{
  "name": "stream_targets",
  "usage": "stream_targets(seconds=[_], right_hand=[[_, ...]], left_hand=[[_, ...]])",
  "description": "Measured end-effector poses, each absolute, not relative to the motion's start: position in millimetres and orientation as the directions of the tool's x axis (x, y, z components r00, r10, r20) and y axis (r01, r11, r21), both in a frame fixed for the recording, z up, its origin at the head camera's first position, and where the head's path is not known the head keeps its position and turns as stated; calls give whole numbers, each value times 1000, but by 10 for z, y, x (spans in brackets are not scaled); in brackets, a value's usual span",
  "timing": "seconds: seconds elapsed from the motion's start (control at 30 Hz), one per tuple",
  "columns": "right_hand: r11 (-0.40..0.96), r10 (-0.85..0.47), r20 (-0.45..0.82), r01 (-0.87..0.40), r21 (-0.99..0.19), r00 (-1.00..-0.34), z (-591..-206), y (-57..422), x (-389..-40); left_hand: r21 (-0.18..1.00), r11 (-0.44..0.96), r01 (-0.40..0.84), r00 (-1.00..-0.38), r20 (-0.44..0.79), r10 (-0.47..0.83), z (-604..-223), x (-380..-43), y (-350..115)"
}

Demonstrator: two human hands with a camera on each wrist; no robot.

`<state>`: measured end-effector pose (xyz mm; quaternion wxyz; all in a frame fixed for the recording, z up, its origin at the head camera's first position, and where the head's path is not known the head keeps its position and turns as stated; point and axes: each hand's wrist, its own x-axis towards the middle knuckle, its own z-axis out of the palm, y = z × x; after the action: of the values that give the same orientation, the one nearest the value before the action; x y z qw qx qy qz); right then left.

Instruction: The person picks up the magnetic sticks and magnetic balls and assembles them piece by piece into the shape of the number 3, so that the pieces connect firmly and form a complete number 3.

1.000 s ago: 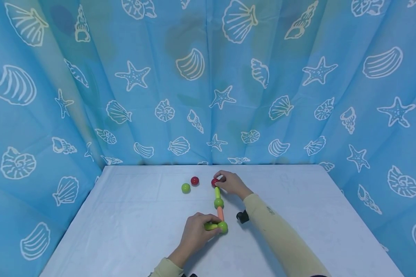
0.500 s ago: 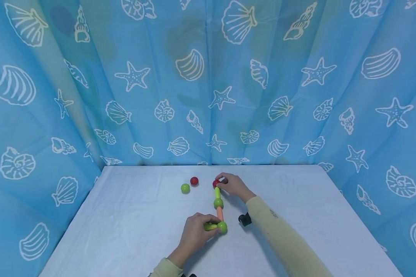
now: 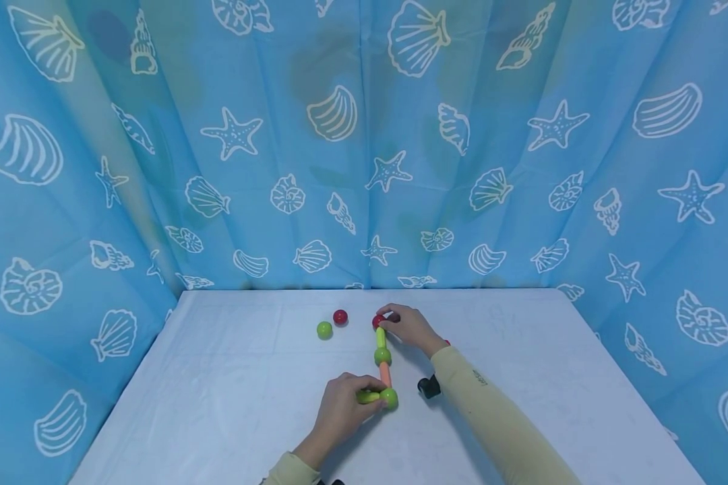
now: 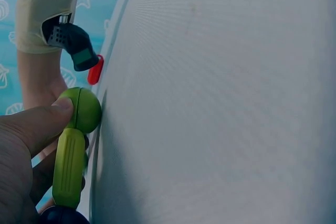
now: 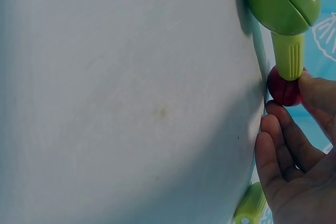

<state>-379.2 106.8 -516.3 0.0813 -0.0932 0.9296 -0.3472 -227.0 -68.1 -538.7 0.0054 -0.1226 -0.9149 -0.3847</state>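
A chain of ball-and-stick toy pieces lies on the white table. My left hand (image 3: pixel 344 407) grips the near end, thumb on a green ball (image 4: pixel 86 109) and fingers behind a yellow-green stick (image 4: pixel 68 169). A dark blue ball (image 4: pixel 63 216) sits at that stick's other end. From the green ball, an orange stick (image 3: pixel 385 374) runs away to a second green ball (image 3: pixel 382 356). Beyond it, another yellow-green stick (image 5: pixel 289 56) meets a red ball (image 5: pixel 283 88). My right hand (image 3: pixel 409 325) pinches this red ball between thumb and fingers.
Left of the chain's far end lie a loose red ball (image 3: pixel 340 317) and a loose green ball (image 3: pixel 324 330). A red piece (image 4: pixel 95 70) shows by the right forearm, and a green stick (image 5: pixel 251 203) beneath the right hand. A shell-patterned blue curtain (image 3: pixel 364 168) surrounds the table.
The right hand and its red ball have shifted very slightly nearer and to the right. A bit of red has come into view beside the right wrist. The left hand stays in place.
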Motion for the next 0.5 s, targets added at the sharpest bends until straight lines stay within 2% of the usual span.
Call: stream_targets(seconds=[0.5], right_hand=[[759,-221,-72,-125,-639,-973,-5190,1078,-3797]], left_hand=[[694,664,278,-958,146,248,-5378,-2241,-671]])
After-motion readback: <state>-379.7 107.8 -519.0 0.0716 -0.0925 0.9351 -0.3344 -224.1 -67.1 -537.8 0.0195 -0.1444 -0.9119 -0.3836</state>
